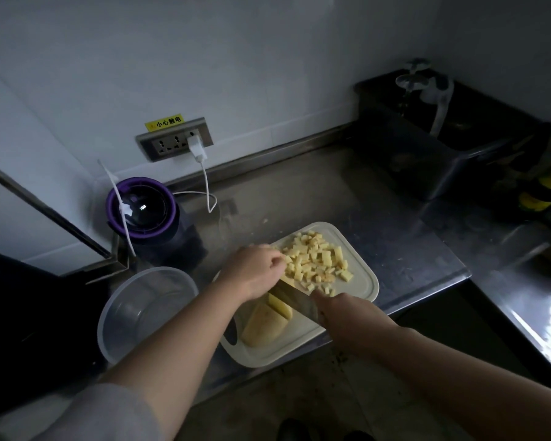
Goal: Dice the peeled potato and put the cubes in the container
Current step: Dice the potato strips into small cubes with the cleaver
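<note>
On the steel counter (331,192), a pale cutting board (361,292) carries the work. Far end: a loose pile of potato cubes (315,262). Near end: the uncut potato (263,327), with slices leaning against it. Between them the knife (296,300) lies across the board, blade down. The right hand (347,316) is wrapped round the handle, which it hides. The left hand (255,272) sits knuckles up with fingers curled, tips at the pile's near edge beside the blade; whether they pin a piece cannot be told. The left forearm crosses the board's left corner and part of the clear container (124,313), which stands just left of the board with no cubes visible inside. Behind it: a purple-rimmed appliance (140,208). On the wall: a socket strip (169,143) with a white charger (195,148), its cable (208,192) trailing onto the counter. Far right: a dark sink (442,160) and tap (427,81).
</note>
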`<state>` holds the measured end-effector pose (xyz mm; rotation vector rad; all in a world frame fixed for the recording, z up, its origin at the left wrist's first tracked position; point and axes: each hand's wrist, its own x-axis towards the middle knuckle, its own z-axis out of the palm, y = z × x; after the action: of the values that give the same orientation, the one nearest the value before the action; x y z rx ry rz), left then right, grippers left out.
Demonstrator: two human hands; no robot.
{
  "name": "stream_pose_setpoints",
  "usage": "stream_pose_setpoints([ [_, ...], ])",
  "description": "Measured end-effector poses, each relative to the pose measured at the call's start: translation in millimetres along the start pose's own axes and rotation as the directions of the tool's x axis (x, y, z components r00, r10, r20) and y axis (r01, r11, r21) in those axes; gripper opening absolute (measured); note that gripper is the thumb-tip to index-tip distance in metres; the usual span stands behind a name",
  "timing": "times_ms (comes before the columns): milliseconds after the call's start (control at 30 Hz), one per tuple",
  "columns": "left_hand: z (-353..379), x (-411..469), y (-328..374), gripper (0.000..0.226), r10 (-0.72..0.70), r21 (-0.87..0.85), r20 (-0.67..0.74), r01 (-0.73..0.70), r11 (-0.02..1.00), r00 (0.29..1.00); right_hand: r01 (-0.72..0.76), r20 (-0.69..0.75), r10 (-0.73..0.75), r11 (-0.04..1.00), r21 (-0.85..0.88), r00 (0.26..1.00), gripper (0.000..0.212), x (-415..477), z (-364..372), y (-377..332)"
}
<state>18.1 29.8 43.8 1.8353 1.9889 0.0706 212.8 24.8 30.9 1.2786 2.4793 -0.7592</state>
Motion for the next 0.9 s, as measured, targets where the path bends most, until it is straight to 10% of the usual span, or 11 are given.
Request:
stream_pose_setpoints([
  [233,17.1,-41.5,-19.6,0.014,-0.362,-0.549,-0.488,0.043,0.835,0.794,-0.017,-0.049,0.017,1.000,-0.019,0.999,0.052,-1.0,0.4,-8.0],
  [500,74.9,-76.1,-27.8,0.023,-0.145,-0.134,-0.257,0.113,0.984,0.956,0.079,-0.060,-0.083,0.994,-0.074,0.995,0.047,-19.6,13.5,-23.5],
  [900,83.0,-70.8,-24.5,0.030,-0.128,-0.025,-0.243,0.125,0.992,0.961,0.112,-0.101,-0.125,0.985,-0.130,0.987,0.050,-26.4,26.3,-34.2],
])
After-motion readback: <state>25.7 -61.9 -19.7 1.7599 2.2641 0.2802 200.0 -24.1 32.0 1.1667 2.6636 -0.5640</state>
